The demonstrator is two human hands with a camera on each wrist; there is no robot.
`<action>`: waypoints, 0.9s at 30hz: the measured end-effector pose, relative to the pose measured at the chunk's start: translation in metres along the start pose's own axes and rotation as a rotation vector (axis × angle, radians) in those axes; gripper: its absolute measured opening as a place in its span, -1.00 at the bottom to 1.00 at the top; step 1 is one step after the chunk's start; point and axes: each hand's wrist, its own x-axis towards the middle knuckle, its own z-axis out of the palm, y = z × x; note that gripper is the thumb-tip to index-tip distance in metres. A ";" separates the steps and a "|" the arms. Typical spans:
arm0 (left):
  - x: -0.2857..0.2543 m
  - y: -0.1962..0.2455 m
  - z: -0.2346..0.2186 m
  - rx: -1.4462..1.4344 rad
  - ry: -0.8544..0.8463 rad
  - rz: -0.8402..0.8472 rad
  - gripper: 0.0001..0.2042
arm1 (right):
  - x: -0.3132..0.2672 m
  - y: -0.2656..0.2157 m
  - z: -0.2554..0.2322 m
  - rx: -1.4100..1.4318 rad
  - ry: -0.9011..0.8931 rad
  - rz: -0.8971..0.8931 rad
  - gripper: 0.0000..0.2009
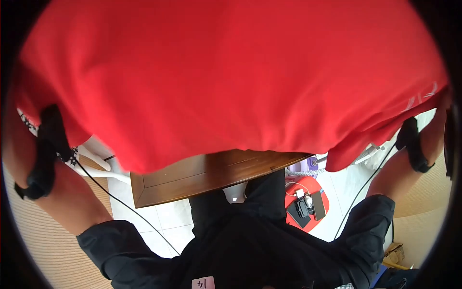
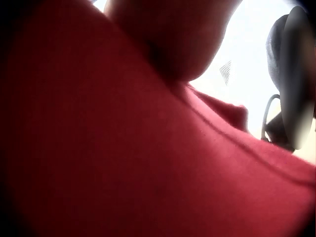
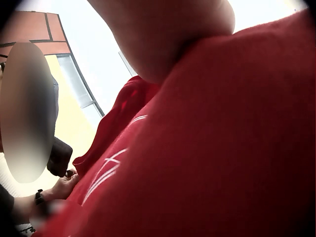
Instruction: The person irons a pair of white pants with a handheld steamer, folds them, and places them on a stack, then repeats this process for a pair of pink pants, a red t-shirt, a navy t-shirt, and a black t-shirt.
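Observation:
A large red garment (image 1: 231,82) is spread wide in front of me and fills the upper half of the head view. Thin white lines (image 3: 111,168) are printed on one side of it. Both forearms, with black wrist straps, reach up to its two sides. My left hand (image 2: 173,39) holds one side; the right wrist view shows its fingers at the cloth's edge. At the opposite side my right hand (image 3: 168,39) is against the cloth, its fingertips hidden behind the folds. The garment's lower edge hangs over the wooden table (image 1: 168,185).
Below, a red stool (image 1: 321,219) carries a dark phone, a charger and other small black items. A purple box (image 1: 308,165) stands behind it. Black cables (image 1: 127,207) run from both wrists. White tubes (image 1: 91,164) show at the left, and crumpled brown paper (image 1: 394,253) lies lower right.

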 end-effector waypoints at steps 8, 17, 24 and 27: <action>0.046 0.030 0.004 0.008 0.103 0.056 -0.76 | 0.039 -0.019 -0.022 -0.284 0.113 -0.133 -0.58; -0.038 0.038 0.080 -0.070 -0.243 -0.094 -0.76 | -0.064 0.090 0.036 -0.373 -0.190 0.328 -0.67; -0.199 0.056 0.176 -0.229 -0.871 -0.404 -0.71 | -0.210 0.107 0.122 -0.150 -0.525 0.531 -0.82; -0.240 0.058 0.205 -0.247 -0.975 -0.505 -0.71 | -0.244 0.133 0.147 -0.206 -0.647 0.525 -0.81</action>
